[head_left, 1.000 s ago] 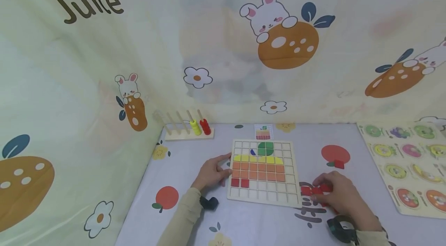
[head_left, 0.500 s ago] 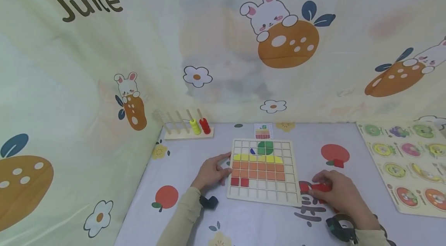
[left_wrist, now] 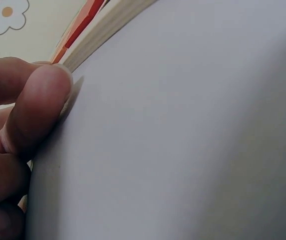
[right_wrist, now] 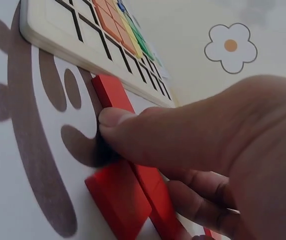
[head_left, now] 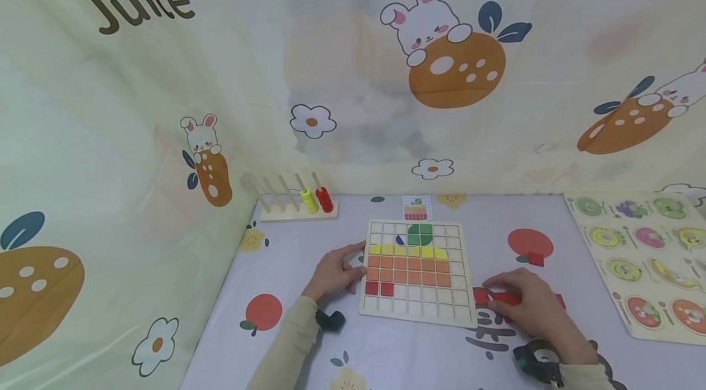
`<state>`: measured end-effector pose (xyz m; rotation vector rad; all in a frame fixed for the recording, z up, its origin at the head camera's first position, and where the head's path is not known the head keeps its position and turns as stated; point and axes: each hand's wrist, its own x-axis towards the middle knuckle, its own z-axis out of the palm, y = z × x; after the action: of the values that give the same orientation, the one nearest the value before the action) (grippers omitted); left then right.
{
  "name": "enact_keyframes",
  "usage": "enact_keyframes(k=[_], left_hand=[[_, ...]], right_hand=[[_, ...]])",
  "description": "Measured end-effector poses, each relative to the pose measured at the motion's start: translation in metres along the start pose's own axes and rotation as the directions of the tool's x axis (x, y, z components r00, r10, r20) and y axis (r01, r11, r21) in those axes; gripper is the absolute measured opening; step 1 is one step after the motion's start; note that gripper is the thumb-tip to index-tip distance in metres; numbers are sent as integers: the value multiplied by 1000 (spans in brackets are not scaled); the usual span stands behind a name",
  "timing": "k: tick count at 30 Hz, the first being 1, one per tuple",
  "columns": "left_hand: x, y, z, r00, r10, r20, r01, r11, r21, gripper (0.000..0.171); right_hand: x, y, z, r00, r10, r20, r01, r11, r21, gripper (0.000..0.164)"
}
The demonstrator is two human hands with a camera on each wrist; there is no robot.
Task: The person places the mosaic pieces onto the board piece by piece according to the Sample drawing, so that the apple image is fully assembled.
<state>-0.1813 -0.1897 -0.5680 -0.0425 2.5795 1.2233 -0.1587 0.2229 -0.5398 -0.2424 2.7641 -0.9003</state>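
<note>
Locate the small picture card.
In the head view, the small picture card lies just beyond the far edge of the grid board, right of the bead rack.

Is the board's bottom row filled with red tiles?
No: in the head view, the bottom row of the board is bare, and two red tiles sit one row up.

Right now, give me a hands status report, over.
Left hand touching board. Right hand pinching row of red tiles. Another tile beside the row, possibly in the way.

Red blocks (right_wrist: 120,197) obstruct the right of the grid board (head_left: 415,293), its front passable
</note>
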Motion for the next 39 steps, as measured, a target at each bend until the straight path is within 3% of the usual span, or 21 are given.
enact_keyframes(k=[7, 13, 17, 21, 28, 34, 39], left_hand=[[-1, 0, -1, 1000, 14, -1, -14, 1000, 2, 67], [-2, 1, 0, 1000, 16, -5, -16, 1000, 0, 66], [-2, 1, 0, 1000, 18, -6, -18, 1000, -1, 66], [-2, 0, 0, 1000, 21, -7, -21, 1000, 5, 66], [-2, 0, 0, 1000, 14, -7, -14, 1000, 11, 66], [-2, 0, -1, 1000, 22, -10, -22, 1000, 15, 66], [-2, 1, -2, 1000, 17, -2, -17, 1000, 14, 66]], right_hand=[[3, -9, 3, 1000, -3, 9, 3, 1000, -10, 36], [6, -9, 5, 999, 34, -35, -34, 999, -2, 30], [6, -8, 7, 995, 37, -95, -35, 999, 22, 24], [6, -7, 9, 987, 33, -157, -26, 999, 43, 29], [6, -10, 16, 962, -43, -269, 65, 995, 73, 31], [5, -30, 23, 956, -11, -295, 61, 985, 163, 33], [6, -50, 34, 966, 47, -253, 25, 962, 273, 40]])
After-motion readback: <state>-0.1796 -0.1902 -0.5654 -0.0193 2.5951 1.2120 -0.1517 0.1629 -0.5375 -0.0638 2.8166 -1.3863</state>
